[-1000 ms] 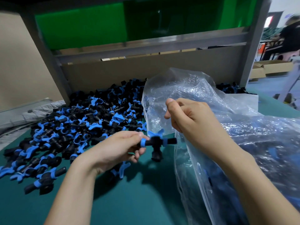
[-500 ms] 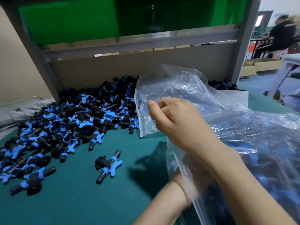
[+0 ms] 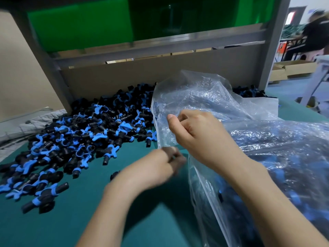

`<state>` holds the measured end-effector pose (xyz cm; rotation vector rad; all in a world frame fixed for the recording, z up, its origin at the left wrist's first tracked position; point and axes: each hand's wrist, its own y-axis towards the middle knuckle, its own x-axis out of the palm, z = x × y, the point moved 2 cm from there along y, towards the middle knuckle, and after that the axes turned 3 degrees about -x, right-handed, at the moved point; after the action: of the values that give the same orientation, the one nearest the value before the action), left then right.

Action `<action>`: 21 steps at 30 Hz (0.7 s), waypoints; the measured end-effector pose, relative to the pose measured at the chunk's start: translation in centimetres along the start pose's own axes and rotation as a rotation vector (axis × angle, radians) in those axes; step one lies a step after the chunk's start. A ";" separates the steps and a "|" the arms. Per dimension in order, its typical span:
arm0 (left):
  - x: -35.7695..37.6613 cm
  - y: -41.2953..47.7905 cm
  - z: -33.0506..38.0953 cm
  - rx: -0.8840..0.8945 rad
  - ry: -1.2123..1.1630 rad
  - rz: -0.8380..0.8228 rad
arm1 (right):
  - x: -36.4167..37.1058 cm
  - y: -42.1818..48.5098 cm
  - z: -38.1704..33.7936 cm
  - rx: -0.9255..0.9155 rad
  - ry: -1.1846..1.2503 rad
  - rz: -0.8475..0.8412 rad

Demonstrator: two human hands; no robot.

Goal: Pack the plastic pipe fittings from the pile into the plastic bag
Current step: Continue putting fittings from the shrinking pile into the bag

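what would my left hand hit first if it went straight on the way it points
Most likely the plastic bag: the left hand points up and right at the edge that the right hand pinches. Blur leaves depth unclear.

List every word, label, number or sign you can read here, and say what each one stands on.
No text in this view can be read.
The orange panel in the far right background may be a sign, but it is too blurred to read.
There is no print visible on the plastic bag, the pipe fittings or the cardboard boxes.
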<state>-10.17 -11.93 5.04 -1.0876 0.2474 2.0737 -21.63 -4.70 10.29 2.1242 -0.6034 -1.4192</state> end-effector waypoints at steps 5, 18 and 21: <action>-4.5 0.0 -5.9 -0.268 0.252 0.378 | 0.0 -0.2 0.1 0.004 -0.001 -0.024; -2.7 0.9 -8.8 -0.405 0.402 0.310 | -0.1 -0.3 0.0 0.003 -0.030 -0.049; -3.1 0.8 -8.5 -0.367 0.387 0.323 | -0.1 -0.3 0.0 -0.001 -0.041 -0.047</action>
<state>-4.45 -18.28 2.02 -1.7759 0.2488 2.2291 -21.64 -4.46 10.15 2.1263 -0.5716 -1.4912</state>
